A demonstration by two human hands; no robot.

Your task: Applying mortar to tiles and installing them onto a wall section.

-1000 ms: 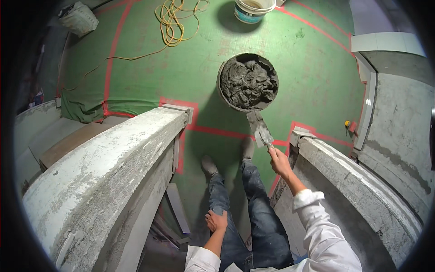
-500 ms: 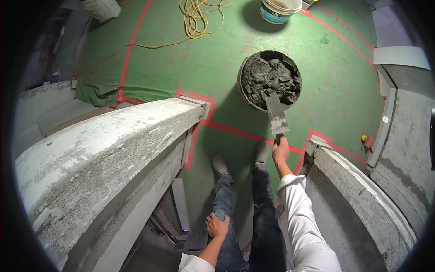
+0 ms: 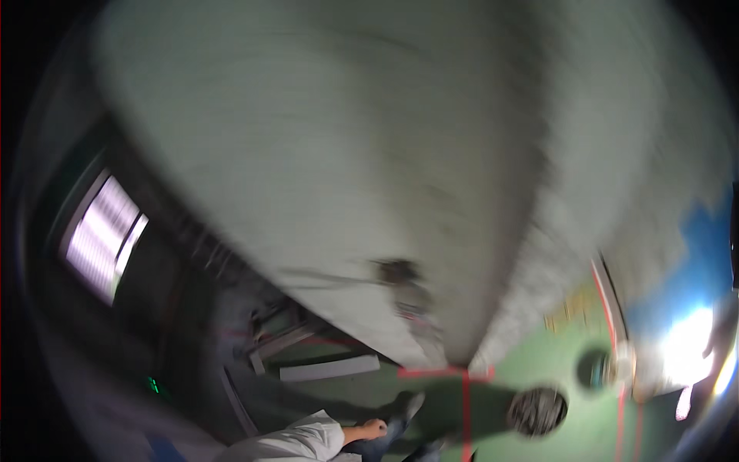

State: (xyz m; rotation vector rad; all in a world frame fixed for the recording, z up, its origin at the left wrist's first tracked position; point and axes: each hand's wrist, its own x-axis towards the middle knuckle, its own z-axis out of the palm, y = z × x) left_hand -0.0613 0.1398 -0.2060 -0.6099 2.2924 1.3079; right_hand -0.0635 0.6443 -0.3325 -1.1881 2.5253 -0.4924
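At lower centre the left hand (image 3: 375, 429) rested by the jeans (image 3: 396, 427); I couldn't tell its grip. The mortar bucket (image 3: 537, 411) stood lower right. My view had swung toward a pale surface (image 3: 308, 154), losing the right hand and trowel.

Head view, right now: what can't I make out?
Right hand: head view, out of frame, apparently past the lower edge.
Bare left hand: head view, grip too small and blurred.
Round dark bucket: head view, motion blur smears its grey contents.
Small dark object against the pale concrete slab: head view, motion blur hides its kind.
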